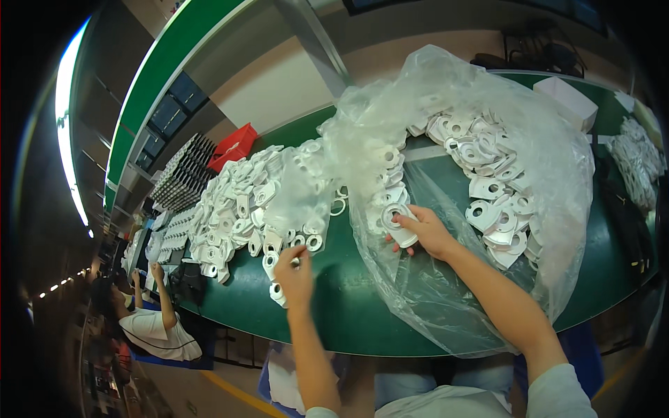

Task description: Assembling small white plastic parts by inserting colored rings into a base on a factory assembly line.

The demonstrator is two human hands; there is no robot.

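Note:
My right hand (428, 235) holds a white plastic part (398, 217) with a round opening in its wide end, thumb on top and fingers beneath, over the clear plastic bag (446, 306). My left hand (295, 277) is closed, its fingers curled together beside the near edge of the left pile. Something small may be between those fingertips, but I cannot make it out. Just beyond it lie white parts (313, 242) with round openings. A large heap of similar white parts (233, 216) spreads to the left. More white parts (488, 160) lie in the bag.
A red bin (233, 147) and a stack of dark trays (182, 171) stand at the far left. A white box (566, 102) sits at the back right of the green table (341, 306). Another person (159, 327) works at the left, arms raised.

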